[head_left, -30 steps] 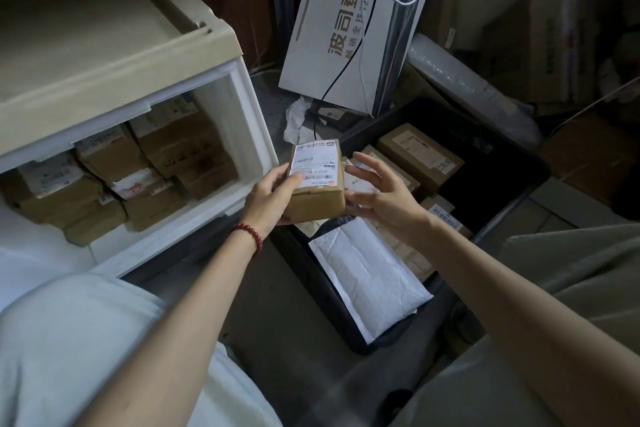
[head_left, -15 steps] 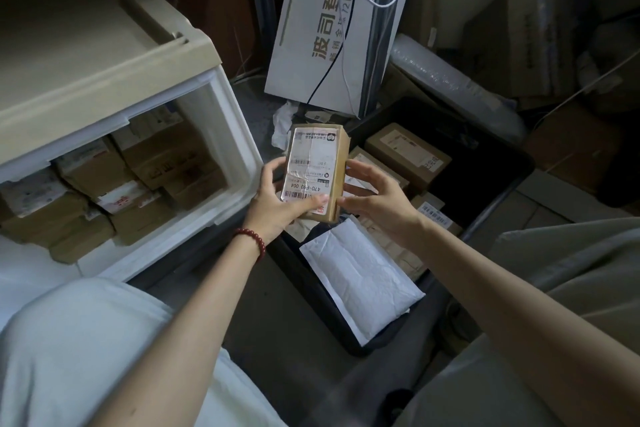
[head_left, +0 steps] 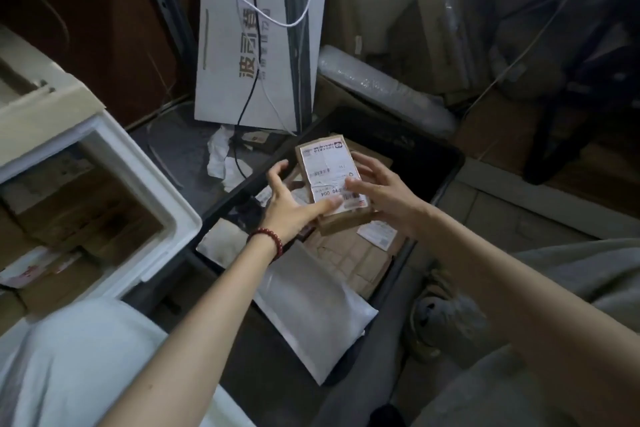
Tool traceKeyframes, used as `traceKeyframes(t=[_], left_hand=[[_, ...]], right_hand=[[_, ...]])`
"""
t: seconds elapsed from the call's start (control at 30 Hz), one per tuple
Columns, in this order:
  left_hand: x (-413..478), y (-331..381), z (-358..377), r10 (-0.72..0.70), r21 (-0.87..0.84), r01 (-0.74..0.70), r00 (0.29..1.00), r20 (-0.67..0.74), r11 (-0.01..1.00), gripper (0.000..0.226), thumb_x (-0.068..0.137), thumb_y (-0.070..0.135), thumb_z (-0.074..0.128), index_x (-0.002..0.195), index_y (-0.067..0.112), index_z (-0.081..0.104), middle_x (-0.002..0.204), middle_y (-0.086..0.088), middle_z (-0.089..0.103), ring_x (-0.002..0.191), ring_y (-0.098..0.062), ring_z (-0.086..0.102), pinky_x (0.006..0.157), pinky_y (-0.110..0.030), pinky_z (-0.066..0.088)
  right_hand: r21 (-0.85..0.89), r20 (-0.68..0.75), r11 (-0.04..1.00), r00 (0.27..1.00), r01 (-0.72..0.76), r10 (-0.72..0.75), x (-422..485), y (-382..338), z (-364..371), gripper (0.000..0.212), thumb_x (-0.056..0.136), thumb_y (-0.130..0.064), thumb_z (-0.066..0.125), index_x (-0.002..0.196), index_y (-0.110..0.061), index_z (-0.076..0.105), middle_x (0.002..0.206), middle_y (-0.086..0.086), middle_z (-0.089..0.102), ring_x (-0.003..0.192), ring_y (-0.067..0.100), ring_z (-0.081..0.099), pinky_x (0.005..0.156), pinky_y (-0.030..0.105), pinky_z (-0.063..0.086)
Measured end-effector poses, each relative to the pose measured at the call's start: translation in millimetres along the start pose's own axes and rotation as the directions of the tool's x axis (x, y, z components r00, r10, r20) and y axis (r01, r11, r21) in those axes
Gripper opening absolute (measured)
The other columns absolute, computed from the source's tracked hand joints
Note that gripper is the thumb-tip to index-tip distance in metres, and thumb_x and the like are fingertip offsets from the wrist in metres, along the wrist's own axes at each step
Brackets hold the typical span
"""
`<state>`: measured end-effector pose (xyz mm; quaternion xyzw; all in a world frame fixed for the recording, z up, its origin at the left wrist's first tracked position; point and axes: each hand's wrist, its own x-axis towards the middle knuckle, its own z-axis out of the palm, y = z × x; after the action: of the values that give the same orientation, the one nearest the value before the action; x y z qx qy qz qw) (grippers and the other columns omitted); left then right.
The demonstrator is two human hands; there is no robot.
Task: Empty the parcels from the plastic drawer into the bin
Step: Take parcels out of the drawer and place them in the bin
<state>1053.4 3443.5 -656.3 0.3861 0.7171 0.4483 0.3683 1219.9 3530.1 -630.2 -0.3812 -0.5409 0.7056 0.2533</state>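
A brown cardboard parcel (head_left: 329,163) with a white shipping label hangs just above the black bin (head_left: 446,152), held between both hands. My left hand (head_left: 287,208) has its thumb across the label's lower edge, with its other fingers spread out to the left. My right hand (head_left: 388,191) grips the parcel's right side, thumb on the label. The bin holds flat cardboard parcels (head_left: 349,260) and a white padded mailer (head_left: 311,308). At the left, the white plastic drawer (head_left: 162,191) stands open with several brown parcels (head_left: 86,204) inside.
A white paper bag (head_left: 256,55) leans behind the bin, with cables hanging over it. A roll of bubble wrap (head_left: 381,87) and stacked cartons lie at the back right. Crumpled paper (head_left: 221,159) sits between the drawer and the bin. My knees and a shoe (head_left: 440,315) fill the foreground.
Both hands carried the parcel rightward and down from beside the drawer to over the bin. It turned label-up, and my left fingers spread away from it.
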Motion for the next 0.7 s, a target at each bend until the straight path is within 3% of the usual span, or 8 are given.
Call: traceKeyframes(t=[0.07,0.13,0.23,0.33,0.43,0.53,0.63,0.7], left_hand=[[15,11,12,0.014,0.057,-0.016,1.0,0.026,0.998,0.124,0.058,0.043,0.087,0.146,0.037,0.0,0.152,-0.011,0.03,0.136,-0.028,0.035,0.108,-0.051,0.035],[29,19,21,0.045,0.112,-0.051,0.997,0.056,0.992,0.124,0.057,0.041,0.088,0.148,0.038,0.003,0.154,-0.009,0.026,0.138,-0.027,0.031,0.107,-0.05,0.032],[45,20,26,0.064,0.265,-0.081,0.995,0.073,0.961,0.107,0.06,0.045,0.086,0.146,0.034,0.024,0.151,-0.007,0.026,0.136,-0.028,0.032,0.102,-0.046,0.038],[52,9,31,0.068,0.408,-0.122,0.987,0.144,0.905,0.089,0.066,0.042,0.083,0.14,0.03,0.037,0.144,-0.005,0.039,0.129,-0.026,0.041,0.096,-0.039,0.041],[47,-9,36,0.055,0.484,-0.157,0.974,0.219,0.861,0.084,0.069,0.041,0.082,0.14,0.031,0.038,0.139,-0.003,0.048,0.128,-0.023,0.043,0.099,-0.039,0.04],[41,-23,38,0.039,0.598,-0.196,0.963,0.266,0.777,0.076,0.074,0.05,0.075,0.138,0.036,0.037,0.137,-0.002,0.049,0.124,-0.024,0.047,0.099,-0.046,0.044],[33,-36,39,0.024,0.74,-0.239,0.957,0.288,0.629,0.066,0.08,0.062,0.06,0.138,0.042,0.034,0.135,-0.002,0.045,0.116,-0.026,0.052,0.095,-0.046,0.045],[28,-44,37,0.018,0.766,-0.239,0.958,0.285,0.597,0.06,0.082,0.065,0.053,0.135,0.045,0.035,0.131,-0.004,0.042,0.112,-0.027,0.054,0.094,-0.045,0.042]], right_hand=[[-0.029,0.003,1.0,1.0,-0.007,0.007,6,-1,-19,0.054,0.092,-0.007,0.061,0.138,-0.028,0.046,0.13,-0.007,0.055,0.1,0.016,0.067,0.067,0.033,0.059],[-0.063,0.028,0.998,0.999,-0.022,0.024,10,2,-36,0.056,0.09,-0.003,0.062,0.138,-0.025,0.046,0.131,-0.005,0.053,0.103,0.021,0.066,0.071,0.034,0.059],[-0.158,0.048,0.984,0.995,-0.084,0.093,13,12,-50,0.06,0.089,-0.001,0.062,0.14,-0.023,0.041,0.127,-0.006,0.051,0.104,0.021,0.064,0.068,0.027,0.059],[-0.253,0.056,0.955,0.983,-0.155,0.174,17,29,-55,0.058,0.091,-0.001,0.061,0.142,-0.018,0.04,0.137,0.004,0.047,0.106,0.02,0.062,0.074,0.028,0.058],[-0.412,0.075,0.888,0.963,-0.207,0.259,18,40,-55,0.056,0.093,-0.006,0.058,0.144,-0.02,0.037,0.143,0.008,0.042,0.113,0.02,0.057,0.077,0.026,0.056],[-0.508,0.09,0.828,0.941,-0.237,0.325,17,51,-52,0.055,0.095,-0.01,0.055,0.146,-0.021,0.035,0.144,0.006,0.042,0.117,0.021,0.056,0.089,0.034,0.055],[-0.584,0.124,0.783,0.93,-0.214,0.347,16,60,-42,0.054,0.096,-0.007,0.052,0.145,-0.023,0.035,0.144,0.001,0.043,0.112,0.016,0.056,0.077,0.026,0.056],[-0.628,0.158,0.756,0.921,-0.185,0.357,16,65,-36,0.054,0.097,-0.006,0.05,0.145,-0.025,0.035,0.144,-0.001,0.043,0.116,0.018,0.055,0.079,0.027,0.056]])
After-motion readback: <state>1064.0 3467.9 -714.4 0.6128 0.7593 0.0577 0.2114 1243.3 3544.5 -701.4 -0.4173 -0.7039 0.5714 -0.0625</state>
